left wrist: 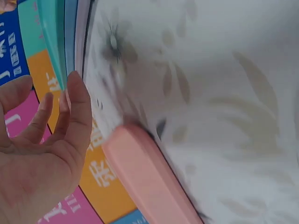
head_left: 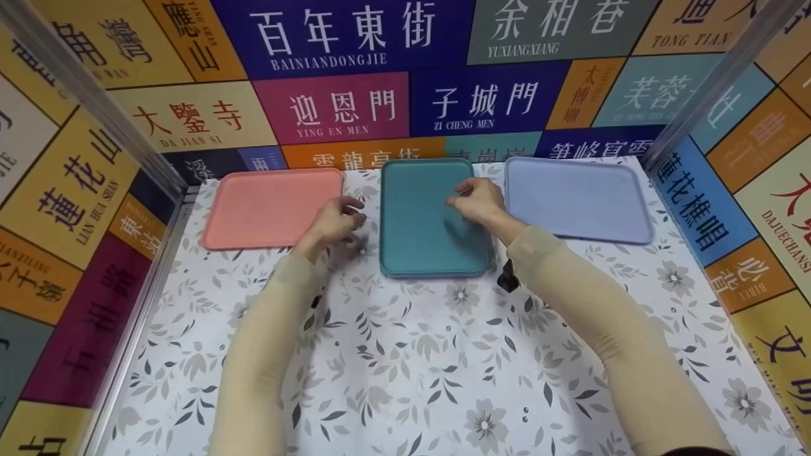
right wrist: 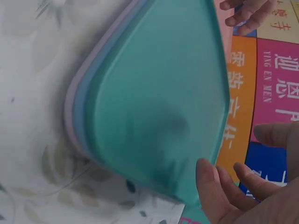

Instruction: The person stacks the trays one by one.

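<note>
A teal tray (head_left: 427,215) lies in the middle of the table. In the right wrist view, a blue tray (right wrist: 80,116) and a pale lilac tray (right wrist: 70,109) show beneath it, stacked edge to edge. My right hand (head_left: 479,201) hovers over the teal tray's right side, fingers loosely bent and holding nothing. Its shadow falls on the tray. To the left, my left hand (head_left: 336,223) is in the gap between the stack and a pink tray (head_left: 269,209), overlapping the pink tray's right edge in the head view. Nothing is in its relaxed fingers.
A periwinkle tray (head_left: 580,199) lies at the back right. The tablecloth (head_left: 405,380) is white with grey leaves and flowers. Panels with coloured lettered blocks (head_left: 329,107) stand behind and at both sides, with metal posts (head_left: 716,88) at the back corners.
</note>
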Available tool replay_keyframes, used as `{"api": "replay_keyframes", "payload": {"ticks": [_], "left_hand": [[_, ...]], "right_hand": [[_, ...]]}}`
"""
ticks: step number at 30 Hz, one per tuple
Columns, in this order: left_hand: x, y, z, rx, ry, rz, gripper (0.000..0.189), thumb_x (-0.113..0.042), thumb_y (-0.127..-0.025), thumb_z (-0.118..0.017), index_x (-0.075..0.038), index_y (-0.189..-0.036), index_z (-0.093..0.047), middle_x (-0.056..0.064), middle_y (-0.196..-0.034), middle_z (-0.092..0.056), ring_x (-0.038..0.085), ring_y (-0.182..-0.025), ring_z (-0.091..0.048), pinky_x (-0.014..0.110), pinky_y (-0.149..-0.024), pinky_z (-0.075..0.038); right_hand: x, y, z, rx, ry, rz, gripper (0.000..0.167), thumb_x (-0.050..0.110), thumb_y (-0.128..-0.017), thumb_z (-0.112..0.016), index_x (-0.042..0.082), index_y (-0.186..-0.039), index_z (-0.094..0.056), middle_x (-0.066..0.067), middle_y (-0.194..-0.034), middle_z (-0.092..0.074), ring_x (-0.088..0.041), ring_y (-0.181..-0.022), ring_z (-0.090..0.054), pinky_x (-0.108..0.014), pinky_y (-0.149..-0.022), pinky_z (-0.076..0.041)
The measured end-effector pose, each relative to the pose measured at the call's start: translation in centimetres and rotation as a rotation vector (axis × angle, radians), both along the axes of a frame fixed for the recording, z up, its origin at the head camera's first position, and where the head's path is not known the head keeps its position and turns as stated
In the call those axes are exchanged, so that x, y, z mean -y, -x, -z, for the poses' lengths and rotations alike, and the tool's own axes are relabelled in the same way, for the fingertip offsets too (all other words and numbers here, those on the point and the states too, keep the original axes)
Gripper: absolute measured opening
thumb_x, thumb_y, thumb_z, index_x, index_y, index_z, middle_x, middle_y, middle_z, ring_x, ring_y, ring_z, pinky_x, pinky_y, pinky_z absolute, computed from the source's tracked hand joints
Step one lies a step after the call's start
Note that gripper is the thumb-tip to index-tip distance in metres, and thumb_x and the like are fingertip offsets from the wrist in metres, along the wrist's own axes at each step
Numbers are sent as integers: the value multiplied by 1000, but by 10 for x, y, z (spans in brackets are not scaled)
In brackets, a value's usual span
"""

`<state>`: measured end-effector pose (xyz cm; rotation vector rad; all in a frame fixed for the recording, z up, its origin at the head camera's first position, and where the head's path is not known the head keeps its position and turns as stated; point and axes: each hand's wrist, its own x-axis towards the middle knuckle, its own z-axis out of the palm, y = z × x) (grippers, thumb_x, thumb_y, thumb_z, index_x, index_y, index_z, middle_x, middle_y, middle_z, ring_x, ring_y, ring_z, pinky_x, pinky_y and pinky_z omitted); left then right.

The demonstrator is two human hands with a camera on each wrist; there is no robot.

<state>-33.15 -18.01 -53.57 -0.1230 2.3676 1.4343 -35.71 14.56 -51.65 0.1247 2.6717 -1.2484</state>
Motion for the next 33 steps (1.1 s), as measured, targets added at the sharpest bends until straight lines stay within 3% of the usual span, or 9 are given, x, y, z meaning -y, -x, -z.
{"api": "replay_keyframes", "payload": {"ticks": [5, 11, 20, 28, 31, 33], "left_hand": [[25, -2, -7, 6, -36, -18, 50, -24, -112, -63, -4, -158, -56, 23, -151, -64, 44, -124, -70, 60, -110, -63], [64, -5, -15, 16, 1, -37, 53, -27, -114, -63, -5, -161, -53, 24, -149, -61, 38, -119, -73, 52, -106, -66], [128, -9, -22, 27, 24, -106, 58, -25, -116, -57, 0, -167, -46, 29, -163, -54, 44, -137, -66, 51, -112, -64], [181, -18, -23, 19, 90, -182, 61, -23, -117, -54, 3, -170, -40, 30, -168, -49, 43, -143, -61, 35, -104, -67], [199, -24, -19, 34, 120, -211, 61, -21, -116, -54, 6, -169, -40, 31, -166, -50, 36, -137, -64, 28, -97, -68], [209, -29, -16, 52, 115, -234, 62, -18, -115, -54, 8, -169, -38, 31, -164, -50, 25, -125, -69, 25, -96, -68]], "right_hand": [[21, -2, -6, 110, 159, 19, 57, 27, -101, -79, 7, -153, -64, -14, -143, -69, -25, -118, -71, -46, -95, -71], [50, -10, -7, 159, 320, 13, 60, 24, -101, -80, 7, -155, -60, -14, -135, -67, -35, -127, -72, -50, -100, -69], [101, -27, -4, 217, 460, -5, 61, 21, -101, -82, 6, -156, -58, -16, -139, -67, -39, -133, -70, -51, -105, -68], [141, -33, 6, 268, 565, -18, 52, 20, -101, -83, 8, -147, -61, -11, -128, -66, -42, -139, -66, -48, -107, -67], [154, -36, 11, 269, 606, -14, 50, 18, -100, -83, 7, -144, -61, -13, -127, -66, -44, -141, -65, -47, -107, -67], [162, -38, 16, 274, 627, -8, 53, 18, -100, -83, 5, -146, -60, -15, -131, -65, -44, -142, -64, -46, -106, -67]]}}
